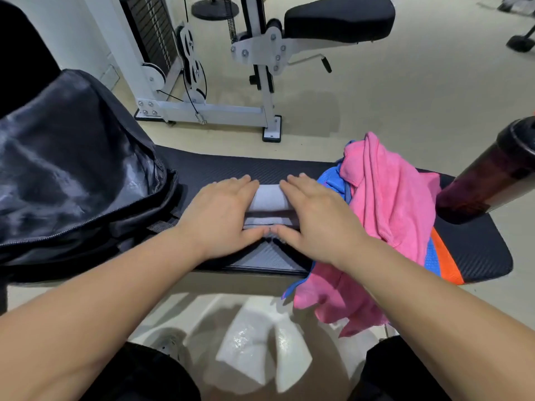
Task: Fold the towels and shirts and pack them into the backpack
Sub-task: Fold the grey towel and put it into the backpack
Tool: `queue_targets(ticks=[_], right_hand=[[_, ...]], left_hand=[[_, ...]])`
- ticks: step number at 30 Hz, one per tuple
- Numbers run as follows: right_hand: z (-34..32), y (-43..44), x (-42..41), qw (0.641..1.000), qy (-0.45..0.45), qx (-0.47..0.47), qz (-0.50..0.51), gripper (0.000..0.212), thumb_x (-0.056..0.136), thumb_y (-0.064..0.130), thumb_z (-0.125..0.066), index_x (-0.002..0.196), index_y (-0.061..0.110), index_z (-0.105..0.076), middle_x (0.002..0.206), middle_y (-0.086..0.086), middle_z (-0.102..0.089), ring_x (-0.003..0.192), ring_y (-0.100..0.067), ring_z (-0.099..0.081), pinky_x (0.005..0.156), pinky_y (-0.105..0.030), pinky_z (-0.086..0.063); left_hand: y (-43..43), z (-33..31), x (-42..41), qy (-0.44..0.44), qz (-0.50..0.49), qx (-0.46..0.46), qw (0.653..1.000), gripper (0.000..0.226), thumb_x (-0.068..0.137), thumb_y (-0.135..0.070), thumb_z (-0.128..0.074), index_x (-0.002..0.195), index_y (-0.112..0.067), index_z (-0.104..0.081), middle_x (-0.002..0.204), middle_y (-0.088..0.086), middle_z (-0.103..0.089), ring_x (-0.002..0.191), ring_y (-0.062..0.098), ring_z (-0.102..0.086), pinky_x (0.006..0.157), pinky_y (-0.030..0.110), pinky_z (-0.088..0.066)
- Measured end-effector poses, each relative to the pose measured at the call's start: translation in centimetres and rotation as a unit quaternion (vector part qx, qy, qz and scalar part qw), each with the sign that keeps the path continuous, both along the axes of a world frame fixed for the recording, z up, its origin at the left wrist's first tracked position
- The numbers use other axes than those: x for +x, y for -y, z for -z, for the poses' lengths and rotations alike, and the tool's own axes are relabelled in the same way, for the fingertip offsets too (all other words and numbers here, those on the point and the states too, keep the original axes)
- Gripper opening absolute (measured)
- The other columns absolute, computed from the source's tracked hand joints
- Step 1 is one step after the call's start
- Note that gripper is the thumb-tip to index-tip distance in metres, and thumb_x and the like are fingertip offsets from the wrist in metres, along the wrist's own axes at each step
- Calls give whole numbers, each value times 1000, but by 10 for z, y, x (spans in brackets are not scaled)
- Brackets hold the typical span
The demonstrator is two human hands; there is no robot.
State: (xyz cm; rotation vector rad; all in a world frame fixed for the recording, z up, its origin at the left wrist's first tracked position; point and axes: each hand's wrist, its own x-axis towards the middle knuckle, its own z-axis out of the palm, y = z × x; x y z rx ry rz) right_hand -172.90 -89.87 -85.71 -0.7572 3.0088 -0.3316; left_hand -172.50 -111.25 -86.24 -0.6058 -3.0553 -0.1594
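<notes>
Under both palms, on the black bench (231,166), a small grey towel (267,199) is pressed flat, partly folded. It is judged light, soft and limp, likely to spring open unless held down, and best taken at its two outer ends. The left hand (223,215) and right hand (315,218) are laid side by side, fingers straight, thumbs nearly touching. The backpack (72,169) is found just left of the left hand, a pink towel (388,204) heaped just right of the right.
</notes>
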Motion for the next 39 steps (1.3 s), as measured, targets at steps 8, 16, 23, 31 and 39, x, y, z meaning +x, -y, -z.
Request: queue_targets(ticks=[8, 16, 23, 31, 39], right_hand=[[23, -8, 36, 988, 94, 122, -19, 107, 81, 83, -25, 160, 16, 3, 168, -3, 13, 155, -19, 10, 125, -51, -1], [19, 6, 33, 984, 135, 118, 25, 114, 76, 89, -23, 160, 17, 6, 167, 0, 16, 154, -16, 16, 124, -52, 2], [21, 4, 34, 985, 135, 100, 29, 91, 94, 71, -34, 161, 19, 1, 168, 2, 14, 154, -16, 13, 125, -48, -1], [10, -6, 15, 991, 101, -77, 41, 39, 103, 35, -47, 134, 16, -58, 155, -5, -43, 145, -28, -35, 118, -46, -29], [34, 14, 2, 977, 100, -125, 138, 61, 97, 32, -59, 153, 27, -35, 144, -11, -50, 127, -34, -44, 107, -42, -38]], left_hand=[[13, 24, 34, 136, 24, -110, 984, 119, 72, -93, -15, 156, -19, 23, 161, 2, 34, 152, 21, 24, 123, 58, -2], [8, 29, 26, 169, 16, -67, 983, 112, 80, -89, -21, 157, -18, 20, 162, -1, 32, 151, 19, 27, 121, 62, 6], [-10, -11, -15, 69, 11, 67, 995, 57, 104, -47, -31, 156, -24, -30, 164, 2, -27, 152, 23, -22, 122, 58, -13], [-21, 36, -15, 115, -39, 31, 992, 61, 105, -47, -24, 161, -25, -9, 168, -1, -11, 154, 23, -13, 122, 57, -12], [-20, 29, 28, 77, -135, 61, 986, 67, 100, -51, -41, 158, -31, -14, 138, 4, -53, 123, 30, -50, 101, 51, -40]])
